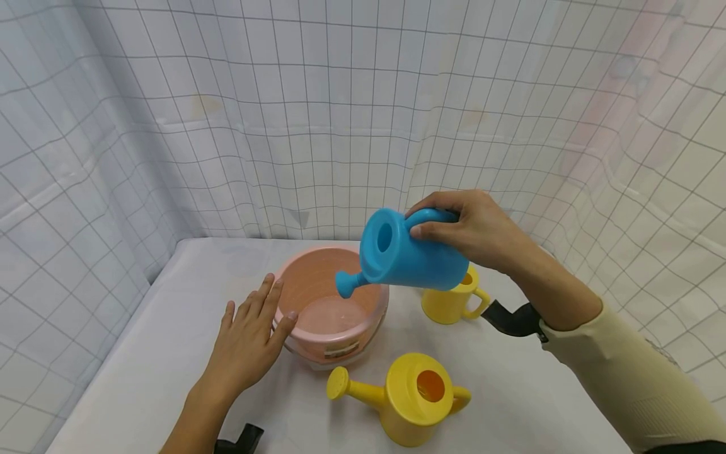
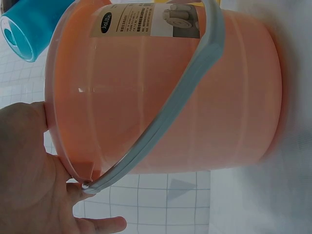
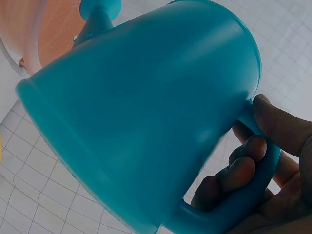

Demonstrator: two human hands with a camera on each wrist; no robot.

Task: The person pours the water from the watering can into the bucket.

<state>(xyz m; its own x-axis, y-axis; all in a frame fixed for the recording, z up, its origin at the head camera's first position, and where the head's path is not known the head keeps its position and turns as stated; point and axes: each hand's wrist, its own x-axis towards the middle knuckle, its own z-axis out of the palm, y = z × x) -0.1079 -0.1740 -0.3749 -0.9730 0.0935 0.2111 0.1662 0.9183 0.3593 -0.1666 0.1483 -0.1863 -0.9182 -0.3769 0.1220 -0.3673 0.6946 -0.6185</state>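
Note:
My right hand (image 1: 473,227) grips the handle of a blue watering can (image 1: 416,255), fingers curled through it in the right wrist view. The can is tilted over on its side, its spout and round rose (image 1: 345,285) pointing down over the pink bucket (image 1: 329,337). On the bucket's left rim rests my left hand (image 1: 249,334), with its fingers straight and spread. From the left wrist view, the bucket's grey handle (image 2: 170,107) hangs down across its side below a paper label (image 2: 146,19). No water shows at the rose.
A yellow watering can (image 1: 416,403) stands on the white tabletop in front of the bucket, spout to the left. Another yellow can (image 1: 448,306) stands behind the blue one, partly hidden. White gridded curtains (image 1: 351,126) enclose the table's back and sides.

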